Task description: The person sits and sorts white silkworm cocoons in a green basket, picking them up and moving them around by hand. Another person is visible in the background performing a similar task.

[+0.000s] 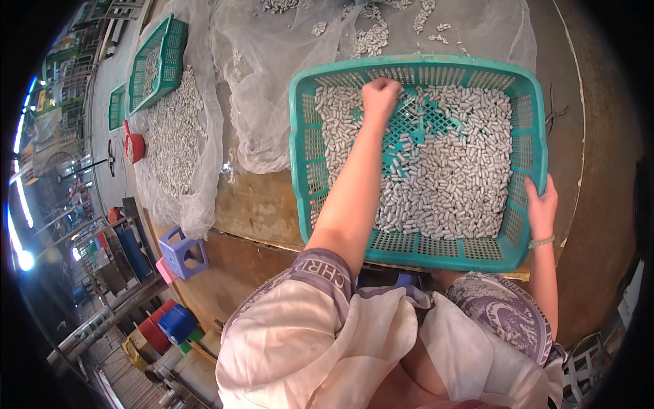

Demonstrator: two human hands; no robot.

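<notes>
A wide green plastic basket [417,262] is right in front of me, with many small whitish-grey cylindrical pieces [446,180] spread over its lattice floor. Bare lattice shows in a patch near the far middle. My left hand [380,99] reaches over the basket to its far side, fingers curled closed just inside the far wall. What those fingers hold, if anything, is hidden. At the basket's right side, my right hand [541,204] grips the rim, its fingers partly hidden by the wall.
Sheer white netting [262,123] covers part of the table. At far left lie a heap of similar pieces [174,133], a tilted green basket [163,65] and a red scoop [134,144]. A purple stool [182,252] stands below the table's left edge.
</notes>
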